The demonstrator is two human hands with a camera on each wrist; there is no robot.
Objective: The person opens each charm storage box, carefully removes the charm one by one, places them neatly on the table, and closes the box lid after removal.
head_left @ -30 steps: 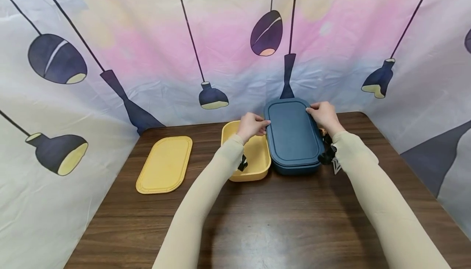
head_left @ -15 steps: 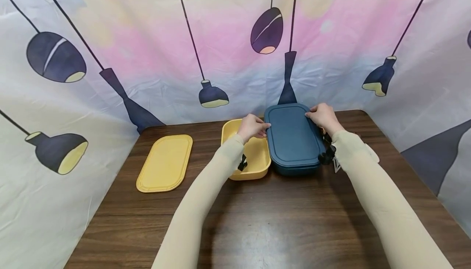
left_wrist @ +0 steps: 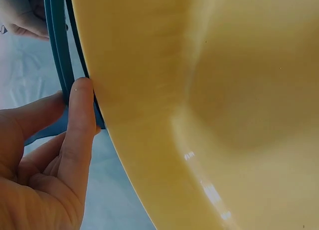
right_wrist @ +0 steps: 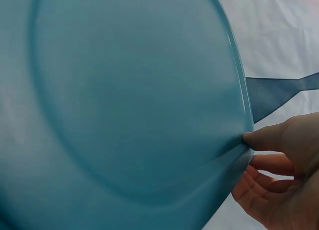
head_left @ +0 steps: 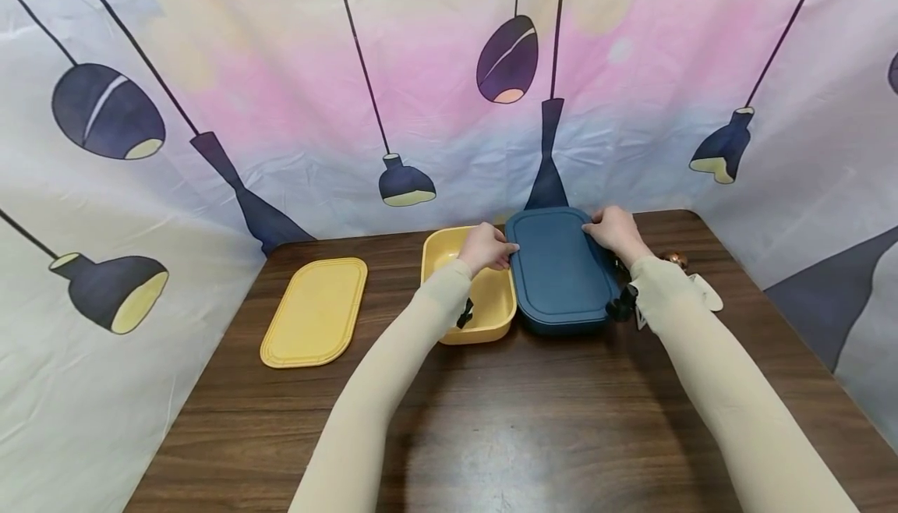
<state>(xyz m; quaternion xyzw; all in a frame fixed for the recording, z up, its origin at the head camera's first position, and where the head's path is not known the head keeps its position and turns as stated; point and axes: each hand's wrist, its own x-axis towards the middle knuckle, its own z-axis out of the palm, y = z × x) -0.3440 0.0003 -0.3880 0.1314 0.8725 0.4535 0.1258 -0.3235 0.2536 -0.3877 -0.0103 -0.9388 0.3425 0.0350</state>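
A dark blue lid lies over the blue lunch box, whose front wall shows beneath it. My left hand pinches the lid's left edge, reaching across the open yellow box. In the left wrist view, thumb and fingers of the left hand are at the blue rim beside the yellow wall. My right hand pinches the lid's far right edge. The right wrist view shows the lid creased where the right hand grips it. How the lid's far edge meets the box is hidden.
A flat yellow lid lies on the brown wooden table at left. Behind my right wrist are a shiny brown round thing and a white object, both partly covered. A printed cloth hangs behind the table.
The lid's far end has come down towards the blue box, both hands lowering with it. More of the brown round thing and the white object now shows beside the right sleeve.
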